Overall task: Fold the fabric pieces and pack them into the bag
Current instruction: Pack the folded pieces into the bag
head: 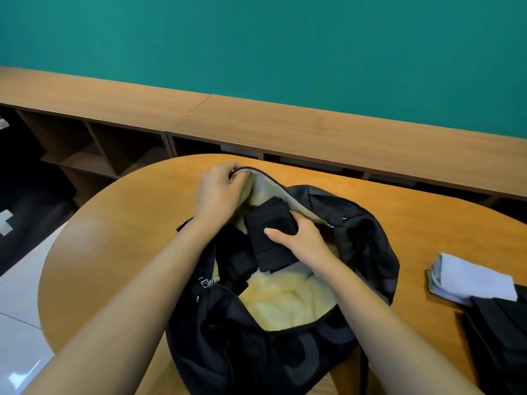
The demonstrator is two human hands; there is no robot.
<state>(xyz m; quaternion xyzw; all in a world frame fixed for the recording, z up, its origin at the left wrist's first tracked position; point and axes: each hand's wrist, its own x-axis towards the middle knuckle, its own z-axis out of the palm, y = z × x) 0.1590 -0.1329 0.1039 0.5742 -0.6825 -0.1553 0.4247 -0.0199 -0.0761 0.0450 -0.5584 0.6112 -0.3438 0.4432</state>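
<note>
A rounded wooden table (114, 252) is sitting before a low shelf (256, 121) and teal wall (285, 38). At centre, the left hand (216, 192) is gripping the upper rim of the open black bag (256, 352). The right hand (302, 238) is clutching a folded black fabric (268, 223) in its yellow-lined mouth. Pale folded fabric (473, 277) is lying far right.

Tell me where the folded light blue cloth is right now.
In the head view the light blue cloth lies on the wooden table at the far right, right of the black bag, its near edge against dark fabric.
</note>
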